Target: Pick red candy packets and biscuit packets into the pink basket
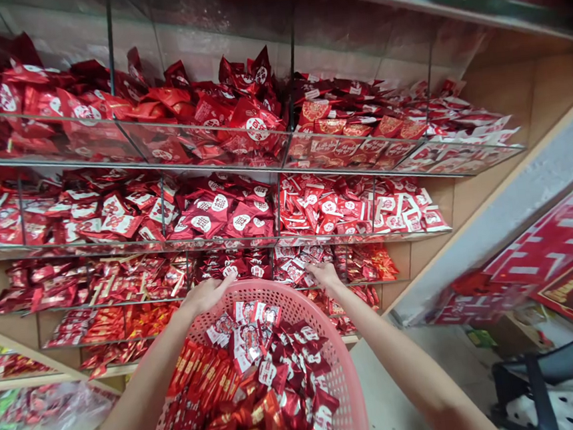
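Note:
A pink perforated plastic basket (351, 370) stands in front of me, holding many red, orange-red and white-and-red candy packets (250, 342). My left hand (208, 294) is at the far left part of the basket's rim, closed around it with the thumb pointing right; its other fingers are mostly hidden. Past the rim on the right, my right hand (326, 276) reaches into a low shelf compartment. Its bent fingertips touch a white-and-red candy packet (294, 269) there. Dark red packets (231, 267) lie in the compartment beyond my left thumb.
Stepped shelves with clear dividers (285, 149) hold red packets in several rows. A wooden side panel (505, 82) slopes down at the right. Red printed bags (535, 253) lean by the wall. A black-framed cart or chair (534, 380) with polka-dot cloth stands lower right.

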Demonstrator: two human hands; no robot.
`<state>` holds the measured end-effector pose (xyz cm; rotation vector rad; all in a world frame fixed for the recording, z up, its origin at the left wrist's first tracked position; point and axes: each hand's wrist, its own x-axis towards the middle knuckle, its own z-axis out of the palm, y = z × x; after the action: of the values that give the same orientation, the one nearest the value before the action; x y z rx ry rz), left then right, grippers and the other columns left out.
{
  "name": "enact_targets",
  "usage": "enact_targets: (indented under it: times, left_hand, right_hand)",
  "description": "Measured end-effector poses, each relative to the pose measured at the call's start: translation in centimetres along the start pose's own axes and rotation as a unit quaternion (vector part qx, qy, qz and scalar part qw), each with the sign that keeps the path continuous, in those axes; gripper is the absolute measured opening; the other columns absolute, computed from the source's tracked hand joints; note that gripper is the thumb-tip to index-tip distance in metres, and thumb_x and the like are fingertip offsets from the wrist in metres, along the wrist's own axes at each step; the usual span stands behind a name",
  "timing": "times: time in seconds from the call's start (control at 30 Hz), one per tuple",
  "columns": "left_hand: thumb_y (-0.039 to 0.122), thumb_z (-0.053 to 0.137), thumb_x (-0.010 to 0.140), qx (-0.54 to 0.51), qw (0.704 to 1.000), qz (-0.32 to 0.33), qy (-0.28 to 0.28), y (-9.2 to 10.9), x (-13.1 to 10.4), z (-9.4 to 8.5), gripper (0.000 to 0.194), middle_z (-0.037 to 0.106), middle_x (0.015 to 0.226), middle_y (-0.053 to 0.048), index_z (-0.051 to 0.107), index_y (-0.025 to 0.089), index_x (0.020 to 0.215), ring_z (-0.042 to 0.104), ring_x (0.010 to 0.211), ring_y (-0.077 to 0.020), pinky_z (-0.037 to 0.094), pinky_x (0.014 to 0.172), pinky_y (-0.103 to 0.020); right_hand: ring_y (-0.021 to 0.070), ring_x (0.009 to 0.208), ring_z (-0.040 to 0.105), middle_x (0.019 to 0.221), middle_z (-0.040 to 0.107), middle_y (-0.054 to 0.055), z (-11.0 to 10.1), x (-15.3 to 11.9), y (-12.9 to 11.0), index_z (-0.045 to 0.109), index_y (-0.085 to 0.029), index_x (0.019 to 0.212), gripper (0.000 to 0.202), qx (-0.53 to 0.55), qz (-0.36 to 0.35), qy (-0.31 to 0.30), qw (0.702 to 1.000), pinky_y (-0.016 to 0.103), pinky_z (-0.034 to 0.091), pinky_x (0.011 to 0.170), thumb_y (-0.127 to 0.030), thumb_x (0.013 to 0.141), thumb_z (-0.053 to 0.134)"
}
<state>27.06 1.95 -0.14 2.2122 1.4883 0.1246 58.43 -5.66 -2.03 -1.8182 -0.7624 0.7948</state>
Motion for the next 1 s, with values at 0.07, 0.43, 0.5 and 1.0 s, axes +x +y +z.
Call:
enact_targets:
  times: [0.07,0.43,0.5,1.0]
  left_hand:
    - [0.076,0.015,0.073,-0.002,1.0,-0.001,-0.002,-0.1,0.0,0.0,0.079,0.064,0.107,-0.012,0.065,0.022,0.102,0.057,0.1,-0.0322,0.04,0.085,-0.04]
    - [0.075,0.017,0.073,-0.017,1.0,0.011,-0.005,-0.1,0.0,0.0,0.077,0.064,0.109,-0.011,0.066,0.023,0.102,0.057,0.102,-0.0303,0.038,0.087,-0.037]
    - [0.074,0.017,0.073,-0.013,1.0,0.008,-0.006,0.0,-0.1,0.0,0.076,0.065,0.106,-0.011,0.066,0.023,0.101,0.058,0.099,-0.0301,0.039,0.086,-0.038]
    - [0.078,0.014,0.071,-0.027,1.0,0.003,-0.012,0.6,-0.6,-0.3,0.083,0.066,0.103,-0.011,0.065,0.022,0.104,0.058,0.098,-0.0306,0.04,0.083,-0.037]
  right_hand:
    - [0.0034,0.028,0.029,0.038,0.046,-0.004,0.3,0.1,-0.2,0.05,-0.015,0.055,0.026,0.029,0.019,-0.009,0.999,0.017,0.018,0.028,-0.032,0.071,0.061]
    - [0.0007,0.027,0.026,0.038,0.045,-0.006,0.4,-0.8,-2.1,0.045,-0.015,0.051,0.027,0.142,0.034,-0.045,0.988,0.015,0.012,0.026,-0.022,0.062,0.068]
    - [0.0004,0.028,0.025,0.039,0.044,-0.007,0.1,-1.5,-2.7,0.047,-0.015,0.053,0.025,0.157,0.028,-0.056,0.986,0.015,0.011,0.026,-0.023,0.063,0.068]
    - [0.0005,0.032,0.033,0.045,0.052,-0.006,4.2,-15.0,-3.7,0.053,-0.014,0.062,0.026,0.247,0.138,-0.284,0.916,0.015,0.011,0.031,-0.028,0.059,0.074]
